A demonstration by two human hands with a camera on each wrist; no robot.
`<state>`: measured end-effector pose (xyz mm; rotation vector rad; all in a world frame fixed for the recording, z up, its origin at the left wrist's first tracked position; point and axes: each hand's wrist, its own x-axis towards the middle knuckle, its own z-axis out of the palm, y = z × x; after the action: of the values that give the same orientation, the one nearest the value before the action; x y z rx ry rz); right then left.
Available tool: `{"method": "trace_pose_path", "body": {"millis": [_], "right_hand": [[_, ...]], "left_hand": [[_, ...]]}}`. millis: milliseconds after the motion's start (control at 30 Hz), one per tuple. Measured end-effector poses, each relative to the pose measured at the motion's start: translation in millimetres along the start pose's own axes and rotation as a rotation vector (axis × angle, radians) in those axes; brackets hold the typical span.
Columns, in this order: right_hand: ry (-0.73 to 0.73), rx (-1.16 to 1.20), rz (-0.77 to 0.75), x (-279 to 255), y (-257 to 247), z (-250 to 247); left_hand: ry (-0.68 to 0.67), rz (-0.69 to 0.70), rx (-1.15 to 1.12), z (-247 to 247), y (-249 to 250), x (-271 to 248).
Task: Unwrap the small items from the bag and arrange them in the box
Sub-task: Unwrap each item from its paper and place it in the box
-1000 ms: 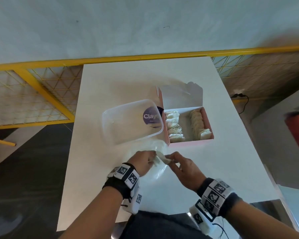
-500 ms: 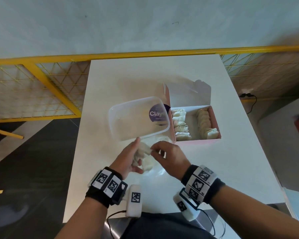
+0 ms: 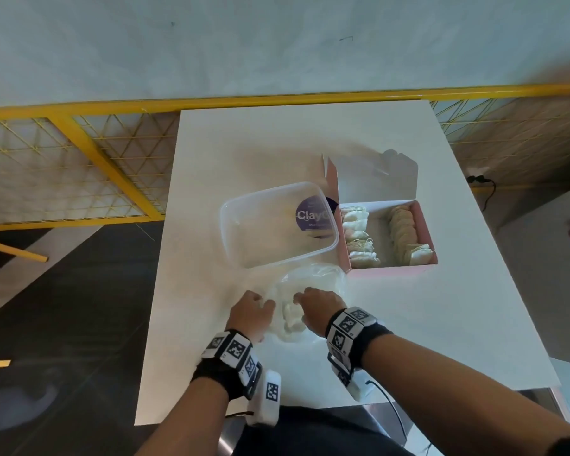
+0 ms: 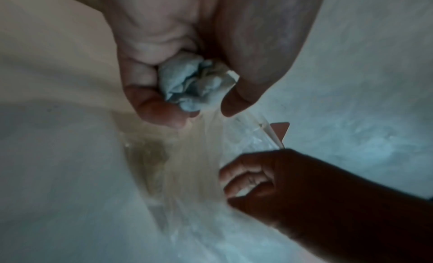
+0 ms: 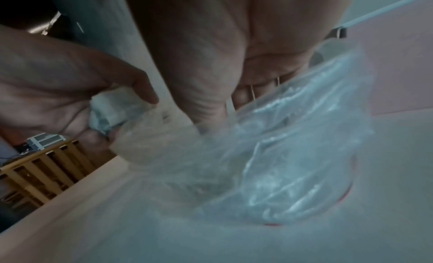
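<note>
A clear plastic bag (image 3: 310,278) lies on the white table (image 3: 441,324) in front of the pink box (image 3: 389,272). The box stands open with two rows of pale tea bags (image 3: 359,235) inside. My left hand (image 3: 254,309) grips a crumpled wrapper (image 4: 196,83) at the bag's left edge. My right hand (image 3: 316,306) reaches into the bag (image 5: 293,156). Its fingers (image 4: 246,181) curl round a pale small item, and a thin thread (image 5: 252,93) lies across them. More pale items (image 3: 292,319) show through the plastic between my hands.
A clear plastic tub (image 3: 277,225) with a purple label stands left of the box, touching it. The box lid (image 3: 375,179) stands upright behind. A yellow mesh railing (image 3: 79,166) runs behind the table. The table's near edge is just below my wrists.
My hands were pulling a small item apart between them. The left hand then closed on the crumpled wrapper, and the right hand went down into the bag.
</note>
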<state>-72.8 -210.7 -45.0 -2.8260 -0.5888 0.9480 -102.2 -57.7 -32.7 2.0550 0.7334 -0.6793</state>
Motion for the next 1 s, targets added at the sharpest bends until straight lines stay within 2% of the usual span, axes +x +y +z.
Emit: {"method": "trace_pose_path", "body": {"millis": [67,200,300,400,533,633,867,1000], "right_hand": [[-0.057,0.000,0.002,5.4,-5.2,4.1],[-0.136,0.010,0.010,10.8,-9.8,10.3],[-0.114,0.041,0.005,11.7,-3.7,9.4],[-0.056,0.179,0.010,10.0,7.1,4.0],[-0.140,0.381,-0.064,7.5,3.4,1.6],[-0.214,0.295,-0.100,10.1,-9.7,6.7],[-0.196,0.194,-0.043,5.7,-11.4,15.5],[-0.072,0.192,-0.070,-9.0,3.6,2.1]], "left_hand": [[-0.040,-0.020,0.093,7.3,-1.8,0.5],[-0.075,0.113,0.246,14.5,-11.6,10.3],[-0.088,0.146,0.174,6.9,-16.2,12.6],[-0.085,0.142,0.151,2.2,-19.8,12.5],[-0.091,0.005,0.068,5.5,-20.7,12.0],[-0.102,-0.031,-0.057,11.0,-15.3,11.6],[-0.101,-0.007,-0.143,13.6,-12.5,9.0],[-0.074,-0.021,-0.154,8.2,-12.3,10.3]]}}
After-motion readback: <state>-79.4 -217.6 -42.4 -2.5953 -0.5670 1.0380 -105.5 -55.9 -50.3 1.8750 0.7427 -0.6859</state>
